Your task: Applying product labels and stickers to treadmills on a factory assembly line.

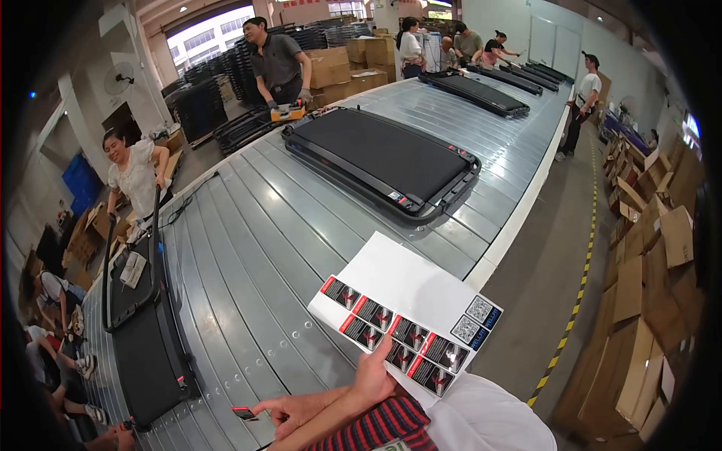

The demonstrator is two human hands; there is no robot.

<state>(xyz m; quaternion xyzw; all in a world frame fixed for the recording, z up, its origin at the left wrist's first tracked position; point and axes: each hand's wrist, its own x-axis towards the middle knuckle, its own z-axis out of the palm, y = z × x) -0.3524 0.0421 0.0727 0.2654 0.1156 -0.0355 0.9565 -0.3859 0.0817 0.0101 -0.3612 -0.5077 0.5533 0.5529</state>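
Sheet (410, 307) of red-and-black labels on white backing is held in my left hand (372, 377), thumb on its printed face, at the near edge of the metal worktop (248, 301). My right hand (292, 411), crossed beneath my left forearm, holds a small red-and-black label (243, 413) at the fingertips; whether it touches the worktop I cannot tell. One black framed panel (383, 150) lies ahead, another (145, 357) to the left.
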